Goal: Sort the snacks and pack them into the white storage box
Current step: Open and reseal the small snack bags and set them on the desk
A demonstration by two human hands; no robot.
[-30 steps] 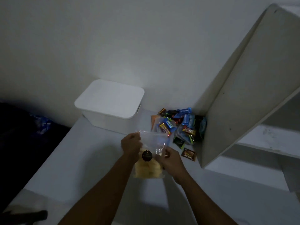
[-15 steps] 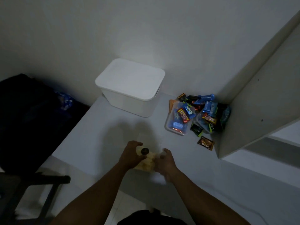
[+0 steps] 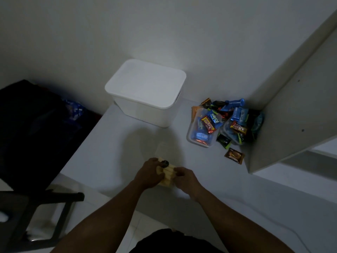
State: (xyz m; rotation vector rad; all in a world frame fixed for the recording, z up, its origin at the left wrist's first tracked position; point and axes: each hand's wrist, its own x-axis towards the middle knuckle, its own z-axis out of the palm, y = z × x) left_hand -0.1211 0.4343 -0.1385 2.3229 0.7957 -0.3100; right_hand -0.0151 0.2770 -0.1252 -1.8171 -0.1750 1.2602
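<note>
Both my hands hold a clear plastic bag of pale yellow wafer snacks low over the table's near edge. My left hand grips its left side and my right hand grips its right side. A small dark round piece sits on top of the snacks. The bag's transparent upper part reaches toward the white storage box, which stands at the back of the table with its lid on. A heap of wrapped snacks lies to the right, some in two clear tubs.
A brown sachet lies alone in front of the heap. A white shelf panel leans along the right side. The white table ends at left, where a dark bag and a black chair frame stand.
The bag came down from chest height in front of the snack heap to just above the table near its front edge. The view tilted down and left, showing the chair.
</note>
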